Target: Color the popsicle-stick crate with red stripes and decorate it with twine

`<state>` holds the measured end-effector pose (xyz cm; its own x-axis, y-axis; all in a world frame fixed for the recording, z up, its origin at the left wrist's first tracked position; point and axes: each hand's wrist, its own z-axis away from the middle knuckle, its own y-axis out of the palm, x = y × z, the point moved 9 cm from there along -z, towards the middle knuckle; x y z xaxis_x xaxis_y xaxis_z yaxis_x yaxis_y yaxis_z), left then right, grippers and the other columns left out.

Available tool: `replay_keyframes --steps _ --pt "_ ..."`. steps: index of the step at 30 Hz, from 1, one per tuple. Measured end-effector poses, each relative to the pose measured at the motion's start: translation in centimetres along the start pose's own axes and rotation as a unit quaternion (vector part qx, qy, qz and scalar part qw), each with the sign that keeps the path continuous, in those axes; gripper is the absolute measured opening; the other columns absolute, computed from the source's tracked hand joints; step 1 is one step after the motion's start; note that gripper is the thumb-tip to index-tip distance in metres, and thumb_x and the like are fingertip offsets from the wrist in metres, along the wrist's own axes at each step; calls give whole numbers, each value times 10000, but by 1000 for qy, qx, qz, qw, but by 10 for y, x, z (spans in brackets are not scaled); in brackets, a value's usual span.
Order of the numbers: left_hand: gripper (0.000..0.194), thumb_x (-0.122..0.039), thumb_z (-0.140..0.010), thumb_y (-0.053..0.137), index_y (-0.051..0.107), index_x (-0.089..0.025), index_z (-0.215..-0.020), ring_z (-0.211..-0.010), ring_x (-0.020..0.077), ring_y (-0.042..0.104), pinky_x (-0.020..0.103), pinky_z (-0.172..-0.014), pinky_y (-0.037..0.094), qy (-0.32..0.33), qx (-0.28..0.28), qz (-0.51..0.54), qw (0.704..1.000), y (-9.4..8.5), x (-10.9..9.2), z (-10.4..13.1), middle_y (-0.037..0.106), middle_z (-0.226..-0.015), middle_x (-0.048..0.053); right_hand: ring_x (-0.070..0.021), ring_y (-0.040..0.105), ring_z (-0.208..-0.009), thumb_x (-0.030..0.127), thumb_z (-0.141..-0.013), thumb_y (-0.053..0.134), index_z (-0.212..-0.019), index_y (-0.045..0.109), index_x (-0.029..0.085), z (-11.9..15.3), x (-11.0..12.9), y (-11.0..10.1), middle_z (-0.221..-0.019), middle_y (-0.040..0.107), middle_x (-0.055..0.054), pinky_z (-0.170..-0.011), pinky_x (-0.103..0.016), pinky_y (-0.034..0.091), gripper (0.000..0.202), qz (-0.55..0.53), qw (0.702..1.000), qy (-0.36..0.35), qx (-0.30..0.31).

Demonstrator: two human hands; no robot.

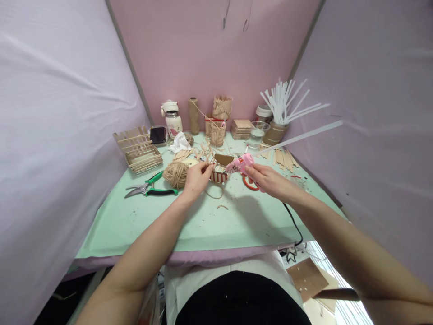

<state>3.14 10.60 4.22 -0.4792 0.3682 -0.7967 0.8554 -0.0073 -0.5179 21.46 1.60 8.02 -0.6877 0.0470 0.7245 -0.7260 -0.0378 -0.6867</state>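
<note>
My right hand [265,179] is wrapped round a pink glue gun [246,161], with a long clear glue stick [304,135] jutting from its back. The gun's nozzle points left at a small box [219,176] with red and white striped sides and a brown inner wall. At the left edge of this box, the fingers of my left hand [199,177] are pinched together; what they hold is too small to make out. A loop of twine [215,197] hangs below the box. The ball of twine [176,174] sits just left of my left hand.
Green-handled pruners [150,187] and a slatted wooden basket [140,153] lie left. Behind are a jar [173,123], a cup of water [257,134], wooden squares [241,128] and a pot [274,134] of glue sticks. Orange scissors [249,184] lie under the gun; its black cable [295,222] runs off the front edge.
</note>
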Motion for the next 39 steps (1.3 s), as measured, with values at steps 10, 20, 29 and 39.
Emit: replay_keyframes --steps 10,20,29,39 --pt "287 -358 -849 526 654 -144 -707 -640 130 468 259 -625 334 -4 9 -7 1000 1 -1 0 575 -642 1 -157 516 -673 617 -901 345 -949 636 160 5 2 -4 -738 576 -30 -648 -276 401 544 24 1000 -9 4" --pt "293 -363 -850 523 635 -148 -685 -624 124 448 254 -606 314 -1 4 -11 1000 0 -1 0 542 -616 -10 -153 506 -672 597 -915 340 -920 645 163 7 -1 -6 -731 568 -23 -632 -274 397 531 26 1000 -9 3" --pt "298 -374 -847 527 656 -149 -701 -628 128 463 254 -614 329 1 5 -15 1000 1 1 -1 566 -625 -5 -152 514 -667 592 -915 345 -937 663 163 8 -2 -7 -757 594 -32 -640 -283 414 535 37 999 -5 0" --pt "269 -365 -819 585 713 -149 -917 -701 152 595 266 -677 438 -12 -3 24 1000 -1 -2 4 692 -752 31 -160 553 -716 720 -854 364 -987 671 187 27 -8 -26 -929 653 -72 -549 -250 453 630 -41 997 27 -59"
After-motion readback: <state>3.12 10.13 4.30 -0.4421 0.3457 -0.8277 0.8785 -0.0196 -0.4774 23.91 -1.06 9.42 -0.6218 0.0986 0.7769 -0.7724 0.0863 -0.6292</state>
